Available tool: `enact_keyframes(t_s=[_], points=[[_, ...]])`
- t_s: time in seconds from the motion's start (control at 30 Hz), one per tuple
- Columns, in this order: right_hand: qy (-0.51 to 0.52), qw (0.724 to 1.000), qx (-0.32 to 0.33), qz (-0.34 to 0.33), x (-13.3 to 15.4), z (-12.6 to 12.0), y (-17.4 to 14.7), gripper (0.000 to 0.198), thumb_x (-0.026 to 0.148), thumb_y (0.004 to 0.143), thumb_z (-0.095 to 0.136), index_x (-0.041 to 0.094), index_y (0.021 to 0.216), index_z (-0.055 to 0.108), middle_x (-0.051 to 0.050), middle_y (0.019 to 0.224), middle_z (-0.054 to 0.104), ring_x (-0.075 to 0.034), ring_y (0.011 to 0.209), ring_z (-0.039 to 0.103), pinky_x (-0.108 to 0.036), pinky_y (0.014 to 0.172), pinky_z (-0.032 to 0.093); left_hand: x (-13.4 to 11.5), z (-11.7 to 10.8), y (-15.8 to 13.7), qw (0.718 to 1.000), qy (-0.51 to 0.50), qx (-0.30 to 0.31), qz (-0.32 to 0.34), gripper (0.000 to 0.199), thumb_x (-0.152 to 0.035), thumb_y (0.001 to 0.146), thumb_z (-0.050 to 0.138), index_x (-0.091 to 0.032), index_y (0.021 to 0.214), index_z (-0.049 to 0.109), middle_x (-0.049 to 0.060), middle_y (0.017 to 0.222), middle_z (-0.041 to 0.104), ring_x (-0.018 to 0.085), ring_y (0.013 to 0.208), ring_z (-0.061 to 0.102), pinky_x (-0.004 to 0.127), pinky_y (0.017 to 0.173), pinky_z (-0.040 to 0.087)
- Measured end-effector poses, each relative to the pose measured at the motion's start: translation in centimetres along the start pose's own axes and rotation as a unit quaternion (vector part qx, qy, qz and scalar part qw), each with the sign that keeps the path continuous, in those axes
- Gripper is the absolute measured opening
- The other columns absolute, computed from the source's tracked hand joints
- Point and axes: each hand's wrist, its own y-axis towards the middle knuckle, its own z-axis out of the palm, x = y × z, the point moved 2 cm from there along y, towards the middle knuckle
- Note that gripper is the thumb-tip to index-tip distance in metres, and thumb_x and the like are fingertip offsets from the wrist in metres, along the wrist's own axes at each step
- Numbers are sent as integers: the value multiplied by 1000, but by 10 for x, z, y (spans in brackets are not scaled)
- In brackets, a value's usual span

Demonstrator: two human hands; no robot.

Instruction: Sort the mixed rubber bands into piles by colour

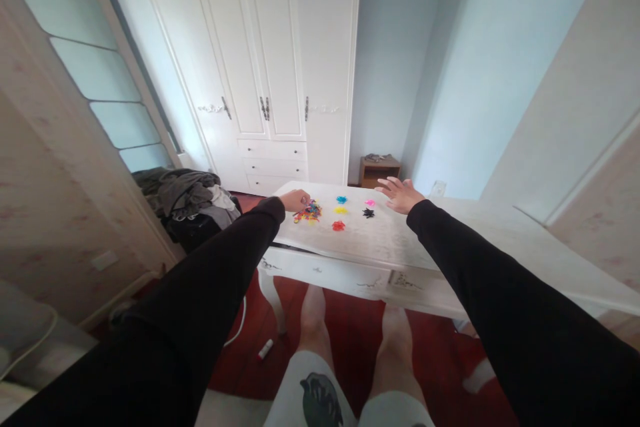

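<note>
My left hand (295, 199) is at the upper left edge of a pile of mixed, many-coloured small pieces (309, 213), fingers bent and pressed together; whatever they pinch is too small to make out. My right hand (401, 195) hovers over the table's right part with its fingers spread, just right of a small pink pile (370, 203). Below the pink one lies a black pile (369, 213) of thin strips. Between the hands are a blue pile (341, 199), a yellow pile (341, 210) and a red pile (339, 226), each apart from the others.
The piles lie on a white table (370, 243) with carved drawer fronts. Behind it stands a white wardrobe (270, 47), and a small wooden cabinet (380, 172) sits by the wall. Clothes (190, 197) are heaped at left. A white tube (265, 349) lies on the red floor.
</note>
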Motion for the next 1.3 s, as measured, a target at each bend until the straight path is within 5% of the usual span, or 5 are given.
enact_keyframes(t_s=[0.23, 0.5, 0.8, 1.0, 1.3], points=[[9, 1000, -6, -10, -3, 10, 12, 53, 36, 98, 43, 30, 150, 44, -8, 164, 35, -35, 143, 29, -54, 100, 33, -14, -6, 31, 977, -201, 60, -44, 16, -20, 60, 77, -14, 64, 63, 6, 58, 65, 12, 49, 52, 24, 50, 38], [115, 989, -86, 12, 7, 16, 6, 43, 41, 104, 37, 23, 139, 54, -15, 149, 53, -31, 134, 41, -47, 96, 33, -73, 39, 71, 925, -373, 48, 53, 29, -29, 64, 82, -9, 80, 69, 5, 68, 64, 9, 59, 54, 23, 58, 41], [284, 910, -275, 127, 12, 31, 30, 26, 33, 103, 42, 22, 106, 65, -8, 106, 70, -27, 111, 53, -44, 96, 36, -99, 94, 139, 856, -496, 40, 140, 39, -43, 70, 84, -9, 84, 70, 6, 75, 69, 9, 62, 58, 23, 64, 45], [357, 902, -225, 92, 29, 43, 28, 25, 34, 102, 46, 22, 119, 60, -9, 117, 69, -26, 111, 57, -45, 97, 38, -96, 108, 136, 872, -462, 31, 161, 35, -40, 75, 83, -10, 89, 73, 4, 68, 69, 12, 63, 63, 24, 65, 49], [423, 869, -228, 120, 40, 39, 30, 22, 37, 100, 54, 22, 91, 68, -5, 90, 72, -22, 89, 63, -38, 80, 44, -99, 109, 122, 852, -484, 56, 189, 30, -39, 82, 78, -12, 87, 67, 4, 75, 68, 12, 63, 63, 25, 64, 50]])
